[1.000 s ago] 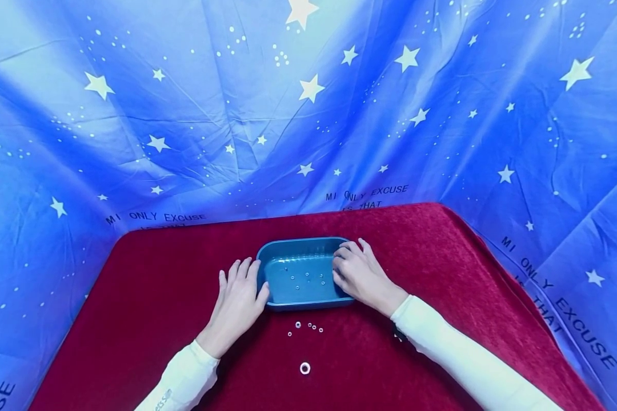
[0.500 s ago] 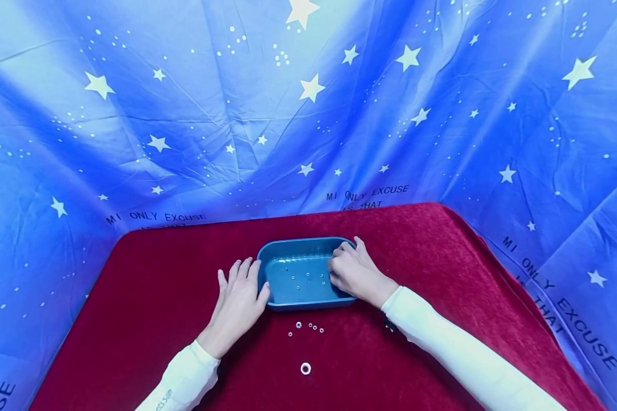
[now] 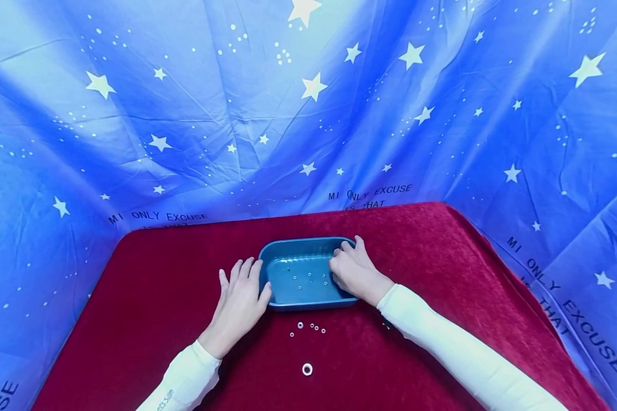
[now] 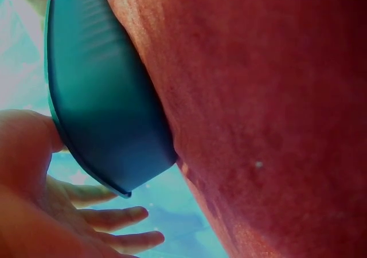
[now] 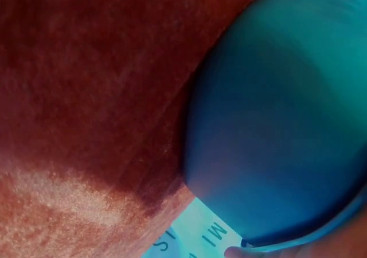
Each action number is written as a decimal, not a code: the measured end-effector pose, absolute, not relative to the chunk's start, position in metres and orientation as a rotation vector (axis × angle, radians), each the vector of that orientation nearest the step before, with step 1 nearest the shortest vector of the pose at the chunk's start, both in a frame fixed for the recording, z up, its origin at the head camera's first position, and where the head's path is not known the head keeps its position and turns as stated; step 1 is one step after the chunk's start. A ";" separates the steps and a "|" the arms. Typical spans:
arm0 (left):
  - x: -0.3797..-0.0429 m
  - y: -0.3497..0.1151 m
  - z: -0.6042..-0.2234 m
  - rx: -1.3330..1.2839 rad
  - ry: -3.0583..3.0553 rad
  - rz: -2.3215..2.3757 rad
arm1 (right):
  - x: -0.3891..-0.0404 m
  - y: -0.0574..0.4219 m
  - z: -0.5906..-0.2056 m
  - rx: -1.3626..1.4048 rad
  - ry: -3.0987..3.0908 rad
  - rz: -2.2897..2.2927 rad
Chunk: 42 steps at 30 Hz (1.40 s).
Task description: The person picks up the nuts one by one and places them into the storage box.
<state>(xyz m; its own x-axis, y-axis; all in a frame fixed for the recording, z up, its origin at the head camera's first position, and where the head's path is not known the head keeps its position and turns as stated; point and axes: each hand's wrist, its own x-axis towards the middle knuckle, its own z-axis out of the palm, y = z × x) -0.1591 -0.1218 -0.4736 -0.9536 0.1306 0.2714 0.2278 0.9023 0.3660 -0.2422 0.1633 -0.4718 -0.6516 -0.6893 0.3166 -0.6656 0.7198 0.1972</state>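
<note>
A blue rectangular tray (image 3: 313,306) stands on the red cloth, with several tiny metal nuts (image 3: 300,288) scattered over its floor. At its left end is my left hand (image 3: 238,302), fingers spread and nearly straight. In the left wrist view the thumb of my left hand (image 4: 34,195) lies against the tray rim, while the fingers extend past the tray (image 4: 103,92). My right hand (image 3: 357,273) reaches over the right end, its fingers bent down inside. Those fingertips are hidden, so whether they pinch anything does not show. Only part of my right hand (image 5: 327,247) enters the right wrist view.
In front of the tray several small nuts (image 3: 316,328) and one slightly bigger nut (image 3: 300,325) lie on the cloth. Nearer to me sits a large nut (image 3: 307,369). A blue star-printed curtain (image 3: 226,114) hangs behind and beside the cloth-covered table (image 3: 159,274).
My right hand has shifted slightly left, further into the tray's right end, and its fingers appear more bent. My left hand keeps its place at the tray. The nuts lie as before.
</note>
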 end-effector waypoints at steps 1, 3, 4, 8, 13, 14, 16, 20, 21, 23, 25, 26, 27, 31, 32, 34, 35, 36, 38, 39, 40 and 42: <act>-0.159 -0.122 -0.474 -0.272 -2.825 -0.586 | -0.242 0.163 -0.471 1.044 -2.560 -0.100; -0.159 -0.121 -0.473 -0.271 -2.825 -0.585 | -0.241 0.164 -0.469 1.028 -2.574 -0.114; -0.159 -0.121 -0.473 -0.271 -2.826 -0.585 | -0.240 0.164 -0.468 1.016 -2.584 -0.117; -0.159 -0.120 -0.473 -0.275 -2.832 -0.581 | -0.233 0.167 -0.463 0.957 -2.633 -0.049; -0.159 -0.120 -0.473 -0.280 -2.832 -0.573 | -0.223 0.173 -0.460 0.889 -2.621 0.115; -0.159 -0.120 -0.473 -0.279 -2.830 -0.573 | -0.221 0.175 -0.460 0.883 -2.609 0.142; -0.160 -0.120 -0.473 -0.277 -2.825 -0.572 | -0.218 0.178 -0.460 0.876 -2.585 0.178; -0.159 -0.121 -0.473 -0.278 -2.820 -0.570 | -0.214 0.183 -0.462 0.861 -2.549 0.216; -0.159 -0.121 -0.473 -0.280 -2.819 -0.569 | -0.213 0.184 -0.463 0.857 -2.544 0.222; -0.158 -0.121 -0.474 -0.279 -2.820 -0.567 | -0.212 0.185 -0.464 0.848 -2.543 0.234; -0.158 -0.121 -0.474 -0.276 -2.824 -0.567 | -0.210 0.186 -0.465 0.836 -2.555 0.245; -0.158 -0.121 -0.474 -0.273 -2.826 -0.569 | -0.209 0.187 -0.466 0.826 -2.567 0.251; -0.157 -0.121 -0.474 -0.271 -2.828 -0.572 | -0.207 0.187 -0.466 0.812 -2.583 0.259; -0.158 -0.121 -0.474 -0.267 -2.834 -0.574 | -0.201 0.190 -0.468 0.726 -2.648 0.296; -0.158 -0.121 -0.474 -0.268 -2.834 -0.574 | -0.199 0.192 -0.468 0.700 -2.657 0.306; -0.158 -0.121 -0.474 -0.268 -2.835 -0.572 | -0.196 0.194 -0.469 0.656 -2.666 0.330; -0.158 -0.121 -0.474 -0.267 -2.836 -0.571 | -0.195 0.196 -0.470 0.639 -2.665 0.343; -0.158 -0.121 -0.475 -0.265 -2.838 -0.571 | -0.193 0.198 -0.471 0.623 -2.661 0.358; -0.158 -0.121 -0.475 -0.263 -2.838 -0.571 | -0.190 0.201 -0.473 0.599 -2.656 0.384; -0.158 -0.121 -0.475 -0.262 -2.839 -0.571 | -0.188 0.203 -0.474 0.588 -2.655 0.398; -0.158 -0.121 -0.475 -0.262 -2.839 -0.570 | -0.186 0.204 -0.475 0.577 -2.659 0.411; -0.158 -0.121 -0.474 -0.262 -2.841 -0.569 | -0.183 0.208 -0.477 0.555 -2.672 0.439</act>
<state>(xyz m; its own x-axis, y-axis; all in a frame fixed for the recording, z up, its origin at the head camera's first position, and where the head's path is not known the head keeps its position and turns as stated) -0.1581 -0.1211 -0.4743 -0.9572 0.1281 0.2597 0.2183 0.9084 0.3565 -0.1828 0.2077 -0.4767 -0.8518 -0.3157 0.4180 -0.4328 0.8737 -0.2221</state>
